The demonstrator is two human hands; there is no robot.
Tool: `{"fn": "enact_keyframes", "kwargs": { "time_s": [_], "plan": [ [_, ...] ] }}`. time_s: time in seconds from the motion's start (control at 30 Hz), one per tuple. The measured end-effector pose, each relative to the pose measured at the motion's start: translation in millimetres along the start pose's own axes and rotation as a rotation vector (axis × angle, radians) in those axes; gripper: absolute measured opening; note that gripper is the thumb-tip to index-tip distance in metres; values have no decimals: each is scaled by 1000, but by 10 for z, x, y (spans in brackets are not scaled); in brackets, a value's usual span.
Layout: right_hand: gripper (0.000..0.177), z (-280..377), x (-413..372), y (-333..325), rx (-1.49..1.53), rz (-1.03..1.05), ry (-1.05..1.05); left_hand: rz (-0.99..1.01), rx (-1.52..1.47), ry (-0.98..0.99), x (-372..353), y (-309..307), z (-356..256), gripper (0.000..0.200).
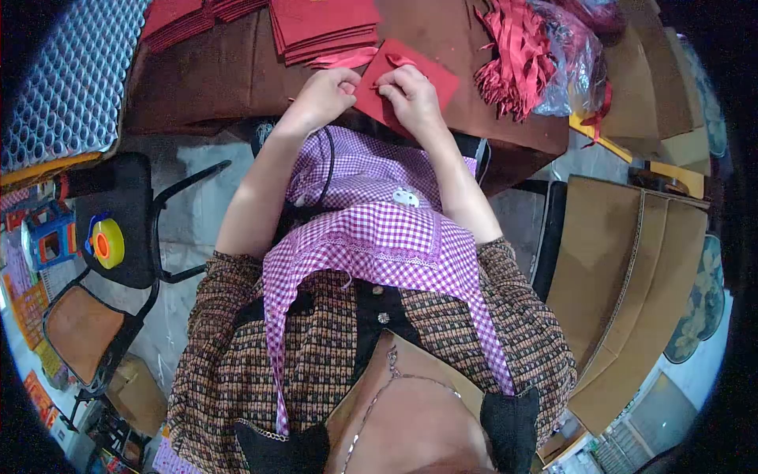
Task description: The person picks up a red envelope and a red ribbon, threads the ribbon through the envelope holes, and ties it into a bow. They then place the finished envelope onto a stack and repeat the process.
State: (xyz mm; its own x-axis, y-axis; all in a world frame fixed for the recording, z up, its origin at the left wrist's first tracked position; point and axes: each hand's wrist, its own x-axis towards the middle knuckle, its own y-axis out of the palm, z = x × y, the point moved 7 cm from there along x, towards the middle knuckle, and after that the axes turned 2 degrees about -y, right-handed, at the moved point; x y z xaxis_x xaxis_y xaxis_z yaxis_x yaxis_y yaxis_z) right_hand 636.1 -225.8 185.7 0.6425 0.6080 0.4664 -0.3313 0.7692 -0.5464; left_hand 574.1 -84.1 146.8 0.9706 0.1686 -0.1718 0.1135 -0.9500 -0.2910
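Observation:
A square red card or pouch (436, 77) lies at an angle on the brown-covered table in front of me. My right hand (410, 96) is over it, thumb and fingers pinched together on a thin red ribbon (401, 60), part of which sticks out past the knuckles. At the card's left edge is my left hand (325, 99), its fingers closed in a pinch; whatever they hold is hidden. Just beyond the left hand lie loose pink-red ribbons (345, 58), beside a stack of red pieces (325, 30).
A bundle of red ribbons (517, 63) lies right of the card, next to clear plastic bags (570, 67). More red stacks (175, 22) are at the far left. Cardboard boxes (624, 276) stand on the right; a black chair (118, 182) with a yellow tape roll (108, 242) is left.

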Motion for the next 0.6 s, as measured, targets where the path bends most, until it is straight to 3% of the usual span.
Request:
{"fn": "enact_keyframes", "kwargs": {
  "time_s": [0.07,0.33,0.4,0.6],
  "plan": [
    [10,-10,-7,20,-32,71,-17,-22,5,-11,-30,-14,-37,27],
    [13,29,-36,-31,22,18,-38,-37,-29,-47,-56,-55,-113,27],
    [12,59,-40,-32,25,3,-51,43,-80,-109,-65,-26,-102,32],
    [13,-42,-84,-51,167,-91,189,48,-128,-136,-70,-29,-111,33]
  ]
}}
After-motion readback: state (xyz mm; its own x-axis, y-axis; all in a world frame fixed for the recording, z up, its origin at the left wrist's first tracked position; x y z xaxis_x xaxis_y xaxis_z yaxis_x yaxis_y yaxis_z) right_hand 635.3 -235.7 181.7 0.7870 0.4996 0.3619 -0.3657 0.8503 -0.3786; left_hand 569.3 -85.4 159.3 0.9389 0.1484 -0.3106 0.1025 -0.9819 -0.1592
